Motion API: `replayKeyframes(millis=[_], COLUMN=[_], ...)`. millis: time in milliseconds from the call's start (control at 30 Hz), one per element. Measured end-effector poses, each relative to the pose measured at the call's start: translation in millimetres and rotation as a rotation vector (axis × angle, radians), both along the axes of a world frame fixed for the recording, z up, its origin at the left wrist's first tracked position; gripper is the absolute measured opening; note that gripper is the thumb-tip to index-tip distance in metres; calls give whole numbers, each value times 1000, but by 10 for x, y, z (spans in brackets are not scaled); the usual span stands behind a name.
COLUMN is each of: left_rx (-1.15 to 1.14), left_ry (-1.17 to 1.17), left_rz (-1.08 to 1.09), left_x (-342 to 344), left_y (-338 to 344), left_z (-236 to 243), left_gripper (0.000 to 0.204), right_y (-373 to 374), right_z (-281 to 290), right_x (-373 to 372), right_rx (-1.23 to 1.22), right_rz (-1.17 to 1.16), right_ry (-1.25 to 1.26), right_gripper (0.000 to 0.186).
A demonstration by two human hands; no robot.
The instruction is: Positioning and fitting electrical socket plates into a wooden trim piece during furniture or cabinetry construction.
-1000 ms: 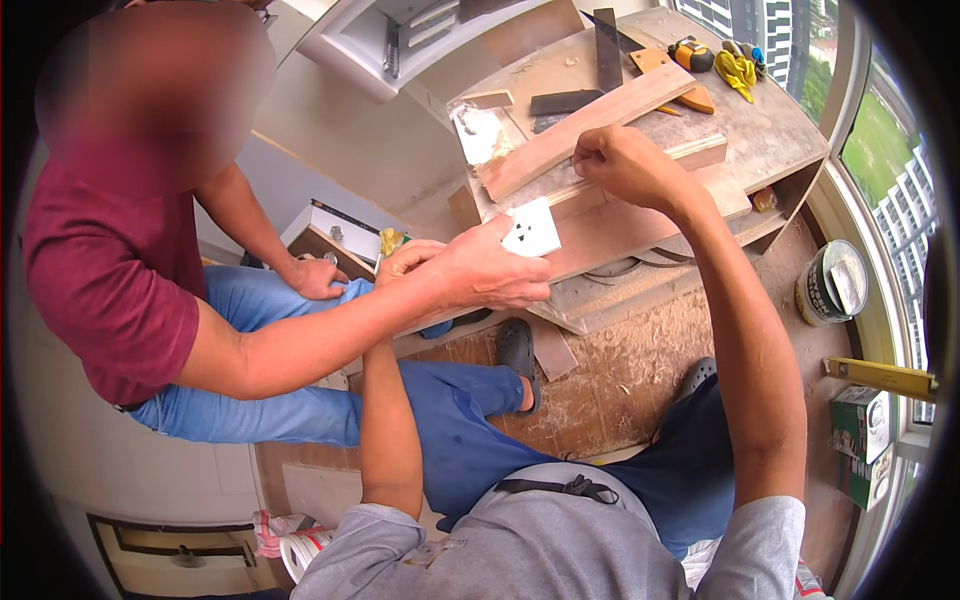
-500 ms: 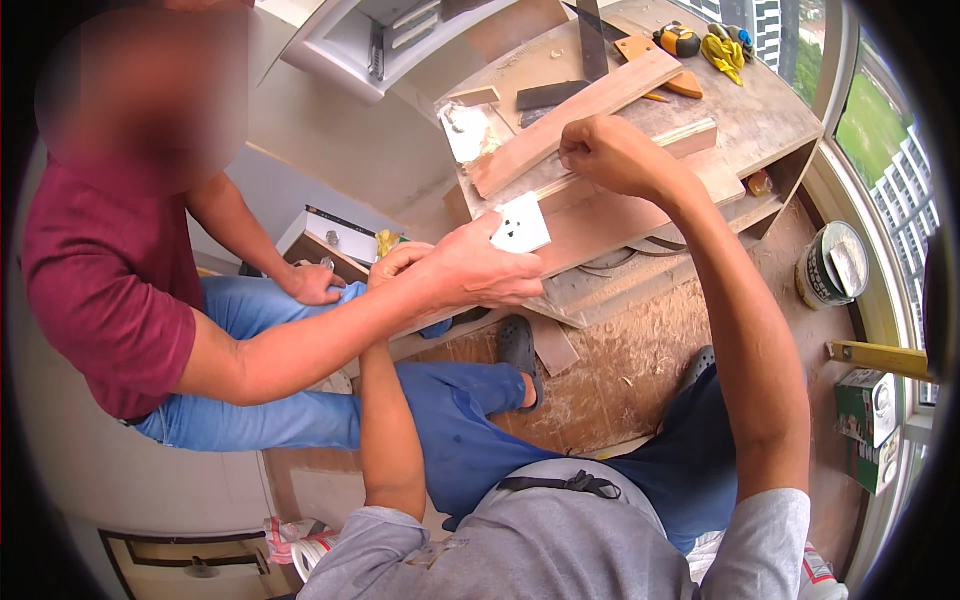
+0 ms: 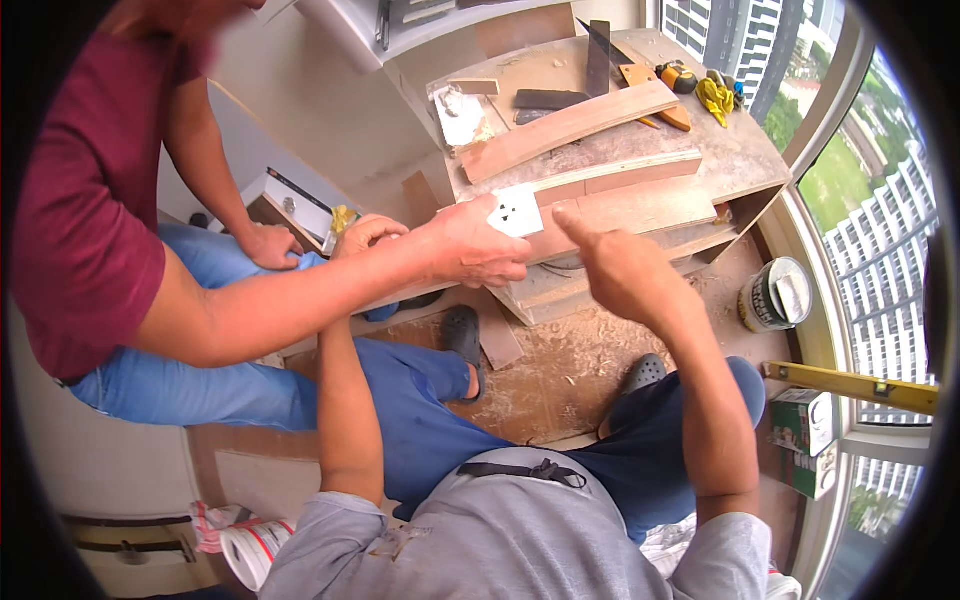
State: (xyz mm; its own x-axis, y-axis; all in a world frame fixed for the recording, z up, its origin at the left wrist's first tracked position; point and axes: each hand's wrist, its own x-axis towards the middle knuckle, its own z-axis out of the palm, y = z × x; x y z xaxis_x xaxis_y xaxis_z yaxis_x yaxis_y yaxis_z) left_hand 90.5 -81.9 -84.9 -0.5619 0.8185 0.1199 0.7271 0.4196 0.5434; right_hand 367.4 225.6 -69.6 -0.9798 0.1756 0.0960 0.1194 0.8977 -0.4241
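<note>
While a co-worker's hand [image 3: 482,248] grips the white square plate [image 3: 522,213] by its left side, over the bench's near left part, your right hand [image 3: 640,275] points from the right, its index fingertip just beside the plate's right edge. Your other right fingers are folded in, and you cannot tell whether they enclose anything. Your left hand [image 3: 362,236] is curled beyond the co-worker's forearm [image 3: 330,300], which hides part of it; its grip cannot be told. That forearm crosses over yours and narrows your room on the left. Behind your fingertip, the long plank [image 3: 650,205] runs right along the near side of the bench [image 3: 735,150], stopping short of its right edge. Between bench and knees, the floor [image 3: 570,390], strewn with shavings, offers room; a bucket [image 3: 775,297] and a yellow spirit level [image 3: 850,387] bound it at right.
</note>
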Motion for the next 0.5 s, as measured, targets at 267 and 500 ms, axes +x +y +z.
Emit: replayKeyframes(millis=[267,500], left_rx=[43,60], left_ry=[-18,-14], left_rz=[29,46], left_x=[75,127], left_y=[-60,-162], left_z=[-104,-87], left_gripper=[24,24], right_y=[-304,-517], right_z=[-218,-131], right_x=[-284,-5], right_rx=[102,127], right_rz=[-72,-107], right_ry=[-61,-117], right_gripper=[75,76])
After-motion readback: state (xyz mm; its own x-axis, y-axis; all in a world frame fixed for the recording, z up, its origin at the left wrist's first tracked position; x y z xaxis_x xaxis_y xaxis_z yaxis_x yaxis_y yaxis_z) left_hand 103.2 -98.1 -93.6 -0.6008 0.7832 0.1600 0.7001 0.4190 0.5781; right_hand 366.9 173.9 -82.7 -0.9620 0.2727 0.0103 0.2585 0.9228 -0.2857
